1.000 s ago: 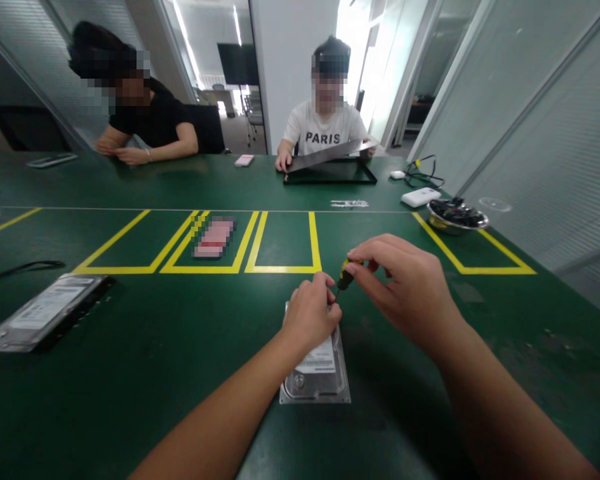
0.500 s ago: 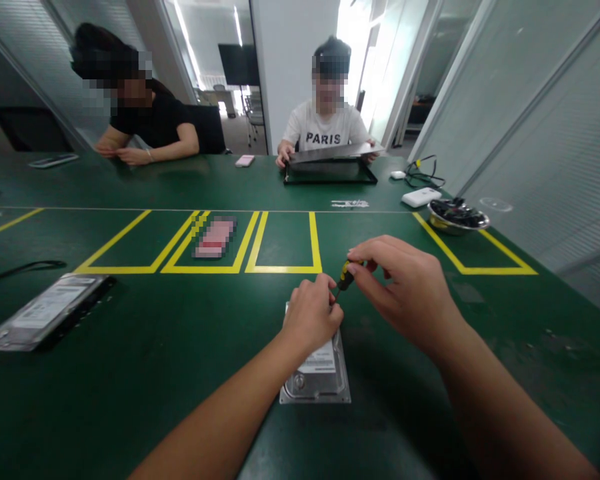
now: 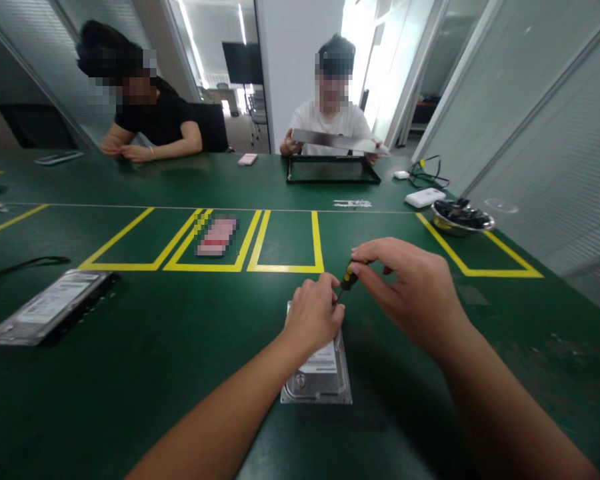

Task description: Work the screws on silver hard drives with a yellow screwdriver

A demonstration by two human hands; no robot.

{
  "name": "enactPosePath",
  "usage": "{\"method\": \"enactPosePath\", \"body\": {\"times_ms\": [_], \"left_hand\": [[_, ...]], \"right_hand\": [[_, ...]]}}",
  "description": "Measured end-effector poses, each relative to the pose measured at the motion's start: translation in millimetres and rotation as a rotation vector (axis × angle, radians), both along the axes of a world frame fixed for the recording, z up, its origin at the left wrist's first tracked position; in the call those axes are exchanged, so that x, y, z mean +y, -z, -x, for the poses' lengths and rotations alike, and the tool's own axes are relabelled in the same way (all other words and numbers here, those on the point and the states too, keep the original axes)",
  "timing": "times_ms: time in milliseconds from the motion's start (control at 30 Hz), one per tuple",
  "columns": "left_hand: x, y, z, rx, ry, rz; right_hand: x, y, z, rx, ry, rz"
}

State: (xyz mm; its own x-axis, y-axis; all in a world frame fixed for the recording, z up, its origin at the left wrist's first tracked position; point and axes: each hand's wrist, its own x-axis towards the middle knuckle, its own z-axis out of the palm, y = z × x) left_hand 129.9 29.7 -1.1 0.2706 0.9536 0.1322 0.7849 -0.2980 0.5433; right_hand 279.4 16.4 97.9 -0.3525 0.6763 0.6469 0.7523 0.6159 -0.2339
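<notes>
A silver hard drive [image 3: 320,378] with a white label lies flat on the green table [image 3: 180,373] just in front of me. My left hand [image 3: 313,317] rests curled over its far end, fingers pinched by the shaft of a small screwdriver. My right hand [image 3: 410,293] grips the yellow and black screwdriver [image 3: 349,275] by its handle, tip pointing down at the drive's far right corner. The tip itself is hidden behind my left fingers.
A second hard drive [image 3: 50,307] lies at the left. Yellow tape boxes [image 3: 285,243] mark the table; one holds a pink item [image 3: 216,236]. A metal bowl [image 3: 461,218] and white box [image 3: 423,197] sit far right. Two people sit opposite; one lifts a panel [image 3: 337,141] above a black frame [image 3: 333,171].
My hands and the screwdriver have hardly moved. The person opposite has raised the grey panel higher off the black frame. The view has shifted slightly.
</notes>
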Motion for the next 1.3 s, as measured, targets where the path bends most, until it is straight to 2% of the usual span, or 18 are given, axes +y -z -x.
{"method": "enactPosePath", "body": {"times_ms": [367, 567, 1300], "left_hand": [[0.3, -0.2, 0.2, 0.007, 0.005, 0.000], [-0.3, -2.1, -0.1, 0.029, -0.001, 0.002], [0.0, -0.6, -0.2, 0.034, 0.006, -0.010]], "right_hand": [[-2.5, 1.0, -1.3, -0.013, 0.017, -0.015], [-2.4, 0.2, 0.0, 0.031, -0.043, -0.020], [-1.9, -0.2, 1.2, 0.026, -0.041, -0.022]]}}
